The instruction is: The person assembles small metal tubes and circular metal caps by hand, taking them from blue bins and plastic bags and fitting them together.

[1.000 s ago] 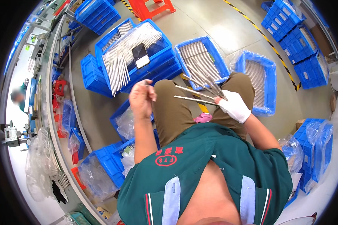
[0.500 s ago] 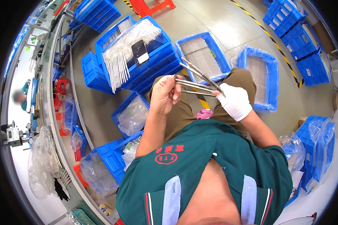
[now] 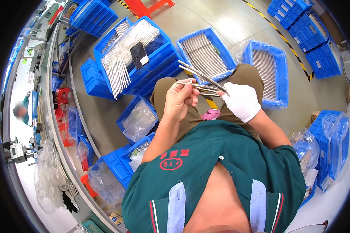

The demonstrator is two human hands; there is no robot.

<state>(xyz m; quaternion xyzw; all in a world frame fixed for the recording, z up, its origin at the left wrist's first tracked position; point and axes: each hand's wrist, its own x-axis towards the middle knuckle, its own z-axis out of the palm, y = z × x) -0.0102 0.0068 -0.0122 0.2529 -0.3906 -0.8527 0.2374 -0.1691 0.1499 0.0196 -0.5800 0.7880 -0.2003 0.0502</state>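
Observation:
My right hand [image 3: 243,103], in a white glove, is closed around the ends of several thin metal rods [image 3: 201,73]. They fan out to the left, over my lap; two lie higher and slant toward the far left. My bare left hand [image 3: 179,100] is closed, thumb and fingertips pinching one of the lower rods, whose tip pokes out past the fingers. Beyond my knees stands a blue crate [image 3: 180,43] with rows of similar rods [image 3: 206,54] in it. Another lined blue crate [image 3: 282,73] of rods [image 3: 263,70] is to its right.
At the far left, stacked blue crates hold a pile of white rods [image 3: 116,73] with a phone [image 3: 139,55] on top. Plastic bags [image 3: 139,122] fill crates beside my left leg. A metal-edged workbench [image 3: 52,112] runs along the left. More blue crates [image 3: 309,33] stand far right.
My left hand has moved right, closer to my gloved hand, and now pinches farther along the rods. The right hand keeps its hold. The whole view has shifted slightly.

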